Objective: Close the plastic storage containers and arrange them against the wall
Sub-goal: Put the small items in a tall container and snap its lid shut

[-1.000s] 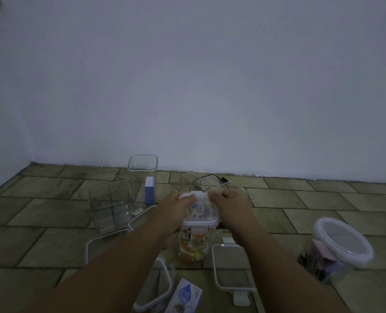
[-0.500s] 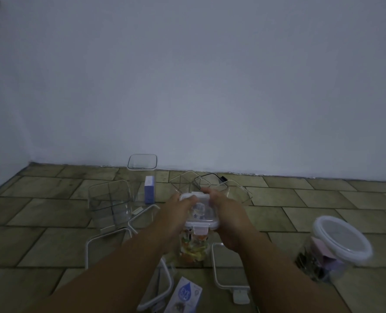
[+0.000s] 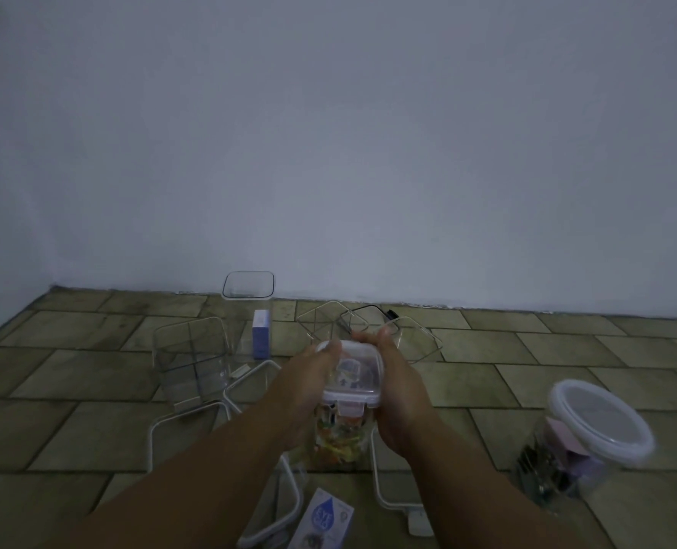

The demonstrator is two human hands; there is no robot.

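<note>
A tall clear container [image 3: 338, 441] with colourful contents stands on the tiled floor, its white clip lid [image 3: 352, 376] on top. My left hand [image 3: 309, 384] grips the lid and container from the left. From the right, my right hand [image 3: 398, 390] wraps the same lid edge. Behind stand several open clear containers: a ribbed one [image 3: 188, 362], a tall one [image 3: 248, 297] near the wall [image 3: 368, 152], and two lower ones [image 3: 323, 322], [image 3: 416, 342]. Loose white-rimmed lids [image 3: 178, 425], [image 3: 388, 481], [image 3: 277, 505] lie around.
A round lidded jar [image 3: 582, 441] holding dark and purple items leans at the right. A small blue box [image 3: 261, 336] stands behind the hands, and an eye-drop carton [image 3: 323, 523] lies at the bottom. A black-rimmed lid [image 3: 368, 315] lies by the wall.
Both hands slid from the far edge of the lid down along its sides toward me. The container stayed in place.
</note>
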